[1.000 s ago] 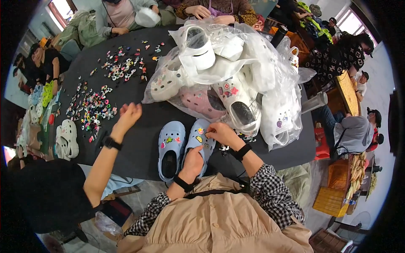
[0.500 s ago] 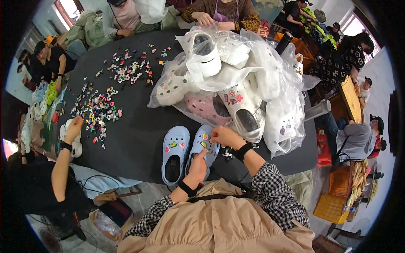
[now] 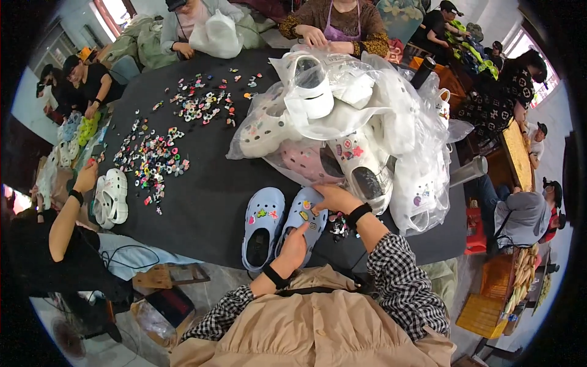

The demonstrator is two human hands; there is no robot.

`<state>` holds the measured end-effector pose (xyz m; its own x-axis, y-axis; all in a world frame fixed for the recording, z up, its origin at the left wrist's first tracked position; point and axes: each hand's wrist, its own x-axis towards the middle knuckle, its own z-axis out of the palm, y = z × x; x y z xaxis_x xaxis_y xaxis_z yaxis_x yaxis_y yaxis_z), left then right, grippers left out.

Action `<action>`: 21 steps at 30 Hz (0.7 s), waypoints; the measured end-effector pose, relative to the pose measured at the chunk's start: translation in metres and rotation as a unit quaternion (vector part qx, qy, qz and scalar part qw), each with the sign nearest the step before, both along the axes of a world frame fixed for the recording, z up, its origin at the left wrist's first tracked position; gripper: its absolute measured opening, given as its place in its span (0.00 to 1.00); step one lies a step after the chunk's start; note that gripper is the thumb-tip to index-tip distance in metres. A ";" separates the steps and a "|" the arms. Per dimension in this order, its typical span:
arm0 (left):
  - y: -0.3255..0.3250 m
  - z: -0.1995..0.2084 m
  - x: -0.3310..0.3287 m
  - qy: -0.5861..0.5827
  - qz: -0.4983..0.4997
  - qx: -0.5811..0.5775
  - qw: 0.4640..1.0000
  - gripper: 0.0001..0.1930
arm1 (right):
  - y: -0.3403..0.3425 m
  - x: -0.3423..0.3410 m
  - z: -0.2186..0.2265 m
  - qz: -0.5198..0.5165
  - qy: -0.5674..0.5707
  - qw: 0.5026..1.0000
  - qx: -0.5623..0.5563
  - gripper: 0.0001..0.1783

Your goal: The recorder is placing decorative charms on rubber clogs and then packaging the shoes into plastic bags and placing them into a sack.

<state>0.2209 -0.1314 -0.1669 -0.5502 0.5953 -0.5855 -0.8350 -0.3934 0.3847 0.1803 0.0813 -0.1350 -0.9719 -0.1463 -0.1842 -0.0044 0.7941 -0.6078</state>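
Note:
Two light blue clogs stand side by side on the dark table in front of me. The left clog (image 3: 265, 214) has several small coloured charms on its upper and is untouched. My left hand (image 3: 291, 252) is closed around the opening and heel part of the right clog (image 3: 301, 211), thumb lying along its upper. At the toe of that same clog, my right hand (image 3: 337, 199) grips the outer side, its far fingers partly hidden. Several charms sit in the clog's upper between my hands. Just beside my right wrist lies a small pile of dark and white charms (image 3: 338, 226).
A heap of bagged clogs (image 3: 361, 128) rises beyond my right hand. Loose charms (image 3: 153, 159) spread over the table's left half. A co-worker's hand (image 3: 87, 176) is near white clogs (image 3: 111, 199) at the left edge; other people sit across. A clear cylinder (image 3: 469, 171) juts out at right.
My right hand has gone from a fingertip pinch at the charms to a wider grip on the clog's toe side. The co-worker's hand at left has come off the white clogs.

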 end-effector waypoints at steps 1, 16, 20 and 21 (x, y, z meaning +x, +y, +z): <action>-0.004 -0.002 0.000 0.009 -0.006 0.003 1.000 0.14 | -0.003 -0.003 0.009 -0.010 -0.071 0.997 -0.023 0.46; -0.008 0.061 0.001 0.003 -0.090 -0.160 0.983 0.06 | -0.002 0.005 0.029 -0.037 -0.129 0.987 -0.087 0.46; -0.038 0.063 0.004 0.064 -0.078 0.018 0.995 0.19 | -0.009 0.009 0.032 -0.032 -0.105 0.993 -0.043 0.44; -0.045 0.072 0.004 0.049 -0.072 0.007 0.996 0.22 | -0.016 0.012 0.035 -0.061 -0.106 0.991 -0.056 0.41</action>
